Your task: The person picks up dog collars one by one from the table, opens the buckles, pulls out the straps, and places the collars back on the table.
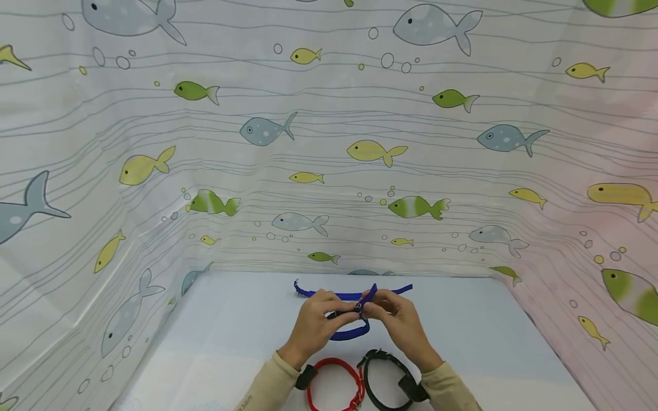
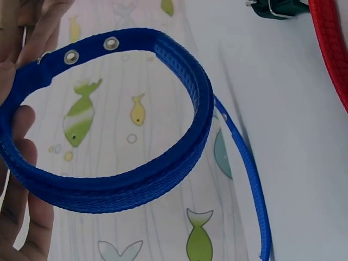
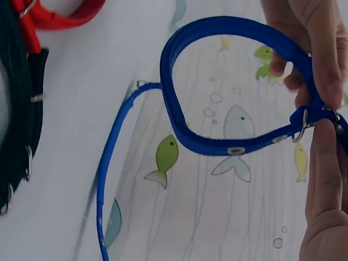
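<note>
Both hands hold a blue collar (image 1: 349, 333) raised above the table and bent into a loop. My left hand (image 1: 317, 322) pinches it from the left side. From the right, my right hand (image 1: 401, 325) grips it near the strap end, which sticks up between the hands. In the right wrist view, a metal D-ring (image 3: 300, 126) and small buckle hardware sit right at the fingertips, where the strap parts overlap. Metal eyelets (image 2: 111, 43) line the strap in the left wrist view. The fingers partly hide the fastening.
A second blue collar (image 1: 349, 296) lies stretched out on the white table (image 1: 231, 337) behind the hands. A red collar (image 1: 333, 361) and a dark collar (image 1: 367, 382) lie as loops near the forearms. Fish-patterned sheeting (image 1: 329, 131) surrounds the table.
</note>
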A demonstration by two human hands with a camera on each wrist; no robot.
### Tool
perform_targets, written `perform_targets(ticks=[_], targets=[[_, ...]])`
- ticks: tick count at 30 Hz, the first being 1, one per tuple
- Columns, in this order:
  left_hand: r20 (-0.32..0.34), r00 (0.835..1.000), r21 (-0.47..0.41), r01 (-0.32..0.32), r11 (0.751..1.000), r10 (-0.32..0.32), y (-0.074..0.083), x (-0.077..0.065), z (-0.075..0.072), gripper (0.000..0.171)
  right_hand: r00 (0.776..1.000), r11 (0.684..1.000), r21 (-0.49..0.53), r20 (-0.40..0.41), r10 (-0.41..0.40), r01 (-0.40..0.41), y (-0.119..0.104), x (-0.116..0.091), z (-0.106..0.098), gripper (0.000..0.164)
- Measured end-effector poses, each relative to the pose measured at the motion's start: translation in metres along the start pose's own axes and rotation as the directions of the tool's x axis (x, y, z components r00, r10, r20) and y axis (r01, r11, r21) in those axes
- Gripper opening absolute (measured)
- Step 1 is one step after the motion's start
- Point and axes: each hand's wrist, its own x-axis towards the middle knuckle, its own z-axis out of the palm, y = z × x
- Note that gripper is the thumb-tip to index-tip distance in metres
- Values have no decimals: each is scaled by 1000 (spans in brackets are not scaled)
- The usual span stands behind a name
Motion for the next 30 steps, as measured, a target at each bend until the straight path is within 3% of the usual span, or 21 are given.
perform_targets(ticks=[7, 12, 17, 19, 20, 24, 26, 28, 30], targets=[[4, 1000, 43, -26, 999, 26, 2, 2, 0, 15, 1000, 996, 84, -7, 25, -25, 3, -1, 2, 21], [96, 995, 95, -47, 994, 37, -1, 4, -2, 13, 1000, 999, 38, 1, 6, -6, 3, -2, 1, 20], [192, 977, 210, -137, 968, 96, 1, 9, -5, 14, 999, 998, -55, 17, -41, 42, 3, -3, 0, 21], [212, 968, 308, -198, 931, 136, 4, 9, -7, 16, 998, 993, -100, 18, -53, 55, 3, -3, -1, 22], [216, 963, 368, -235, 900, 163, 6, 10, -7, 18, 998, 990, -129, 15, -58, 59, 2, -3, -1, 22], [247, 931, 591, -365, 720, 269, 13, 9, -7, 24, 995, 964, -248, -13, -98, 92, -2, -2, 0, 22], [267, 917, 651, -398, 646, 295, 15, 8, -5, 26, 992, 947, -303, -30, -121, 107, -5, -1, 0, 21], [284, 909, 682, -415, 602, 305, 16, 7, -2, 27, 988, 932, -340, -39, -150, 128, -6, 0, 1, 21], [290, 903, 694, -427, 580, 318, 16, 5, 1, 26, 985, 921, -362, -37, -166, 142, -7, 0, 3, 21]])
